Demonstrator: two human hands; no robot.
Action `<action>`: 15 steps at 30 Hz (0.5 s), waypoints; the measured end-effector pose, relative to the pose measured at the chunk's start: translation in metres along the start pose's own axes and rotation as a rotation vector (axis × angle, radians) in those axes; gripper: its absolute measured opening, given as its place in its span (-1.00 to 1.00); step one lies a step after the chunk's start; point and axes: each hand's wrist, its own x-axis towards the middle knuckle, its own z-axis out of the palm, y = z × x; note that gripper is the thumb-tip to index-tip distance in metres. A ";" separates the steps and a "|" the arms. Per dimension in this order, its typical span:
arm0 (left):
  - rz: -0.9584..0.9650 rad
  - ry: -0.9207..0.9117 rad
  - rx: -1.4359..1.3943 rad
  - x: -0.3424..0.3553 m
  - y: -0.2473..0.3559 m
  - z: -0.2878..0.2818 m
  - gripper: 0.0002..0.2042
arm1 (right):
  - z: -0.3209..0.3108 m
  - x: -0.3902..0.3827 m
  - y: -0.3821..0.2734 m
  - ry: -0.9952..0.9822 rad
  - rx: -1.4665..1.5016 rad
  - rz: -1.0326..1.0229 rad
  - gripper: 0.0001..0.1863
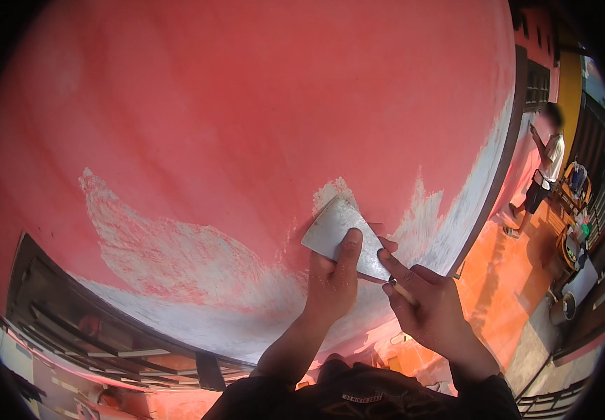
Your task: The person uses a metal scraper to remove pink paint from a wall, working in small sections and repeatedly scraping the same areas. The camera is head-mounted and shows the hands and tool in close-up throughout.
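Note:
A wide, flat metal scraper [336, 225] lies at an angle against the pink wall [267, 105], close to a bare whitish spot. Its light-coloured handle is in my right hand [428, 301], whose fingers are wrapped round it. My left hand [332, 283] grips the blade from the left, with the thumb on its face and the fingers mostly hidden behind. Around the tool, the paint is rubbed down to a pale, chalky surface. One large pale patch [176, 259] spreads to the left, and another [421, 224] rises to the right.
Below the wall on the left sits a dark-framed window [106, 336]. A dark vertical frame [496, 185] edges the wall on the right. Beyond it, another person [553, 150] stands by a wall on the orange floor [484, 294], near chairs [570, 245] loaded with things.

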 end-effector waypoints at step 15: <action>-0.041 -0.026 -0.007 -0.003 -0.002 -0.002 -0.66 | -0.003 -0.002 0.000 0.007 -0.039 -0.026 -0.41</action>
